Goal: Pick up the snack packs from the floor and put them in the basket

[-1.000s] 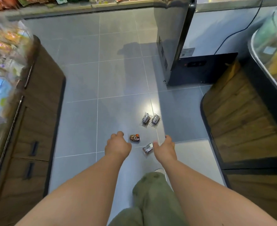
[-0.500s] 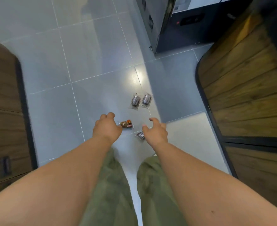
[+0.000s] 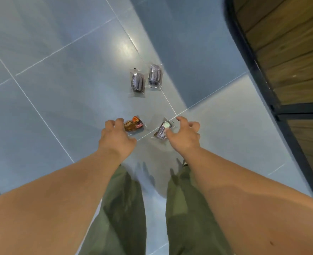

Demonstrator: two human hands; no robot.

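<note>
Left hand (image 3: 116, 138) and right hand (image 3: 184, 137) fingers wide, empty. Brown-orange plastic snack pack (image 3: 134, 125) label's unreadable, too blurry.

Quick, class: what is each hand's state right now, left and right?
Left hand: fingers curled at the brown snack pack; grip cannot be told.
Right hand: open, fingers spread over the nearest purple snack pack, holding nothing.

A: Setting?
B: Indoor, probably a shop. Glossy grey floor tiles (image 3: 59, 89) under the left hand (image 3: 115, 138) and right hand (image 3: 184, 138).
A: Supporting evidence?
B: A wood-plank fixture (image 3: 290, 61) with black edging stands well off to the right of the right hand. Individually wrapped snack packs (image 3: 137, 82) lie on the tiles just ahead of both.
</note>
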